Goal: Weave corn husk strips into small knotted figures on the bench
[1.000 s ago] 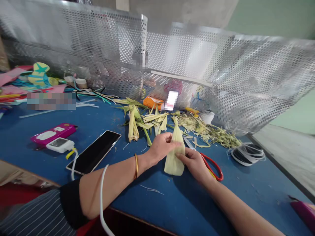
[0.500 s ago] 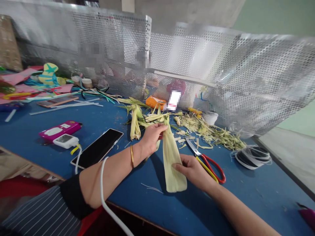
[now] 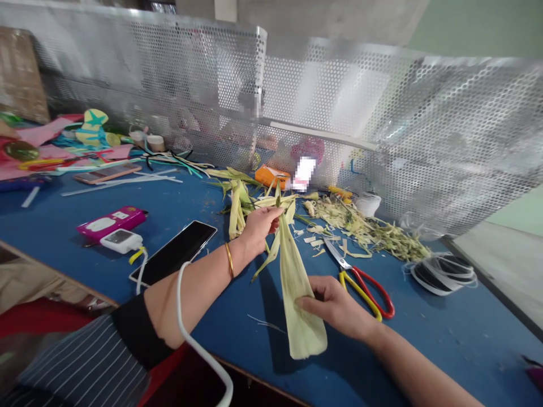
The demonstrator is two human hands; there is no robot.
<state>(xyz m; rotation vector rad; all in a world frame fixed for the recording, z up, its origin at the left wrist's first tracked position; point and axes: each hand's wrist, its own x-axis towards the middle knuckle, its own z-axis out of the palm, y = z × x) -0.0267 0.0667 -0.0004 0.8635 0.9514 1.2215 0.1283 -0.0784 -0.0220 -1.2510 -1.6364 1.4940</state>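
A long pale green corn husk [image 3: 294,282] hangs above the blue table, narrow at the top and broad at its lower end. My left hand [image 3: 261,225] pinches its narrow tip between thumb and fingers. Lower down, my right hand [image 3: 333,305] grips the husk's right edge, thumb on the front and the other fingers partly hidden behind. Just beyond my left hand lies a pile of husks [image 3: 237,209], some in a folded bundle. Scissors [image 3: 360,282] with one red and one yellow handle lie on the table, to the right of the husk and close to my right hand.
Shredded husk scraps [image 3: 360,229] spread along the perforated metal screen [image 3: 322,85]. A black tablet-like device [image 3: 176,254], a magenta power bank [image 3: 112,223] and a white gadget on a cable [image 3: 122,241] lie left. A coil of white cord [image 3: 443,274] is at right.
The husk's lower end has come nearer to me, and its tip now shows above my left hand. Both hands keep their hold. The view has shifted slightly.
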